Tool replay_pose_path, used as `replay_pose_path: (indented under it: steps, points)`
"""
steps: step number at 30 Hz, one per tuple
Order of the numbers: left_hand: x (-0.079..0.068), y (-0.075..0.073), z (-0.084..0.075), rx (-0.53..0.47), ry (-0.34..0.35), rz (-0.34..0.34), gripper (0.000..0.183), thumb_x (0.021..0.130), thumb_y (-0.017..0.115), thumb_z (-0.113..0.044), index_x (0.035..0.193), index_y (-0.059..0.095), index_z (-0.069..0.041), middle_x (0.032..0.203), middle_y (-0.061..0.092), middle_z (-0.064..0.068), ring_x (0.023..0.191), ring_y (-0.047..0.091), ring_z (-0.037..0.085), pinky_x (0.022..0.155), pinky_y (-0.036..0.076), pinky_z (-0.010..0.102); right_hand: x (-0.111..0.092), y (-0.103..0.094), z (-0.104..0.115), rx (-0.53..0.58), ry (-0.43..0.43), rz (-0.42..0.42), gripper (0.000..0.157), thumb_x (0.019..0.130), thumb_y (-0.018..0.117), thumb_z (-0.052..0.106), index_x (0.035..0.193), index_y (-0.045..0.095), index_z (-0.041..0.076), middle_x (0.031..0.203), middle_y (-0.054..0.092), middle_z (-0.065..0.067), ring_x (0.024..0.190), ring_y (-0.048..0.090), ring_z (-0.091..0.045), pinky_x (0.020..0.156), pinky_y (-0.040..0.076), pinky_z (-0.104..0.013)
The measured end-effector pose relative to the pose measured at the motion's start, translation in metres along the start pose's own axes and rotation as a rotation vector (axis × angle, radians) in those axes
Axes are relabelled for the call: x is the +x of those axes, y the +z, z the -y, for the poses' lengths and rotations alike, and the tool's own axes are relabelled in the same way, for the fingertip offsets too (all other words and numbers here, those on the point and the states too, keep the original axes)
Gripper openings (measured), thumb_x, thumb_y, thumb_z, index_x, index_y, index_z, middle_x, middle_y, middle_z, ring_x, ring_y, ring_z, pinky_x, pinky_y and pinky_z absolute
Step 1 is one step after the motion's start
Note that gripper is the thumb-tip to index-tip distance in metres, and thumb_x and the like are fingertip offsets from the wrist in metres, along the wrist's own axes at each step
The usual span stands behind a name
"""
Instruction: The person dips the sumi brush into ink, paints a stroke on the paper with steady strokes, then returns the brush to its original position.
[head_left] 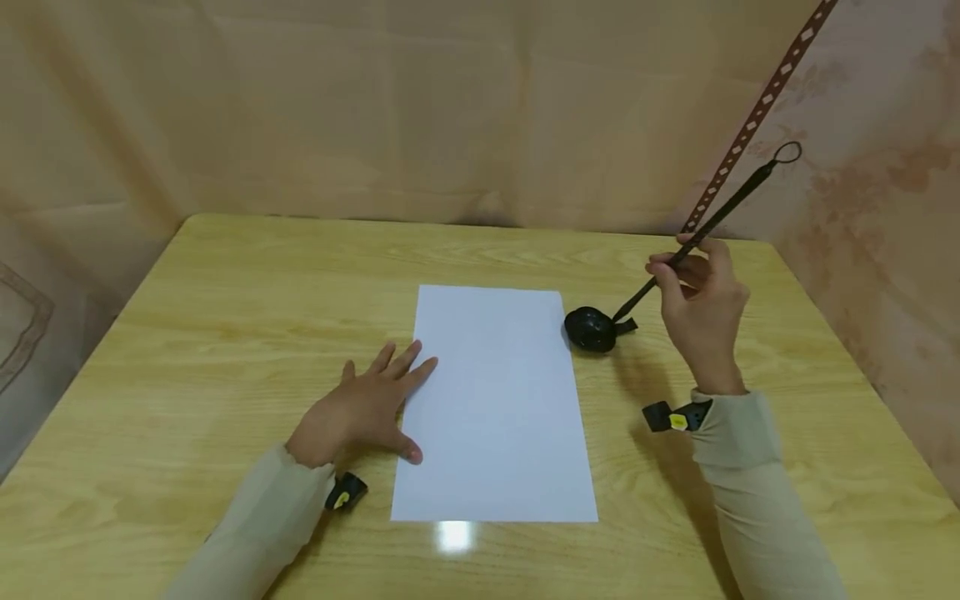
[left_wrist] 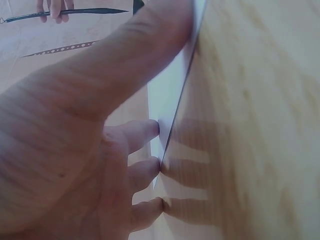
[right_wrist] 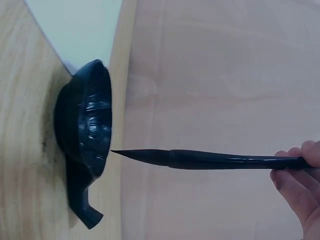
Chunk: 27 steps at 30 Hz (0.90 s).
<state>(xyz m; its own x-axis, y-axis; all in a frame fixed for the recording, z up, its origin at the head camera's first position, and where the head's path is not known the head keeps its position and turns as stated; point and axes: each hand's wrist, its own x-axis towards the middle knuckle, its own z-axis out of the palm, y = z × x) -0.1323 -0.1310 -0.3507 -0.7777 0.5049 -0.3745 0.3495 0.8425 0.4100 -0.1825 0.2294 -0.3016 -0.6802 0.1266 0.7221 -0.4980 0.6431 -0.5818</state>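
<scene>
A dark calligraphy brush (head_left: pixel 723 212) with a hanging loop at its top end is pinched between the thumb and fingers of my right hand (head_left: pixel 705 308). Its pointed black tip hangs at the rim of a small black ink dish (right_wrist: pixel 95 120), which has a short stem-like handle; whether the tip touches the dish I cannot tell. My left hand (head_left: pixel 367 408) lies spread at the left edge of a blank white sheet of paper (head_left: pixel 495 400), thumb and fingertips resting on it. In the left wrist view, the fingers (left_wrist: pixel 145 175) reach to the paper's edge.
Under everything is a light wood-grain table (head_left: pixel 225 333). Beige cloth (head_left: pixel 450 108) hangs behind its far edge, and a patterned cloth (head_left: pixel 885 167) borders the right side. The ink dish stands against the sheet's upper right edge.
</scene>
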Motion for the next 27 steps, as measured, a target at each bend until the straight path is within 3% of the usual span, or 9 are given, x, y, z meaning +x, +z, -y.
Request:
replay_pose_path:
  steps: [13, 18, 21, 27]
  points:
    - [0.019, -0.001, -0.013, 0.003, -0.032, 0.016, 0.125, 0.064, 0.083, -0.05, 0.154, 0.007, -0.008, 0.161, -0.007, 0.011, 0.147, -0.006, 0.038, 0.102, 0.004, 0.077, 0.019, 0.022, 0.01, 0.043, -0.096, 0.104, 0.03, 0.089, 0.063, 0.003, 0.112, 0.054, -0.013, 0.092, 0.069, -0.025, 0.081, 0.059, 0.019, 0.068, 0.047, -0.004]
    - [0.027, -0.001, -0.018, 0.01, -0.051, 0.032, 0.128, 0.065, 0.083, -0.05, 0.153, 0.003, -0.004, 0.16, -0.01, 0.011, 0.147, -0.007, 0.035, 0.103, 0.004, 0.076, 0.017, 0.044, 0.02, 0.058, -0.111, 0.16, 0.031, 0.088, 0.065, 0.003, 0.113, 0.054, -0.01, 0.091, 0.07, -0.022, 0.079, 0.071, -0.011, 0.066, 0.046, -0.003]
    - [0.031, -0.001, -0.02, 0.011, -0.057, 0.038, 0.13, 0.064, 0.083, -0.051, 0.153, 0.002, -0.002, 0.16, -0.01, 0.011, 0.147, -0.009, 0.033, 0.104, 0.003, 0.075, 0.013, 0.06, 0.029, 0.105, -0.11, 0.208, 0.032, 0.087, 0.066, 0.002, 0.114, 0.053, -0.008, 0.09, 0.07, -0.022, 0.077, 0.072, -0.031, 0.065, 0.047, -0.004]
    - [0.037, 0.0, -0.027, -0.001, -0.061, 0.04, 0.13, 0.064, 0.084, -0.05, 0.153, 0.002, -0.003, 0.161, -0.009, 0.009, 0.148, -0.01, 0.031, 0.106, 0.002, 0.073, 0.006, 0.083, 0.045, 0.163, -0.092, 0.271, 0.032, 0.087, 0.067, 0.004, 0.114, 0.053, -0.005, 0.09, 0.07, -0.018, 0.079, 0.072, -0.027, 0.065, 0.049, -0.008]
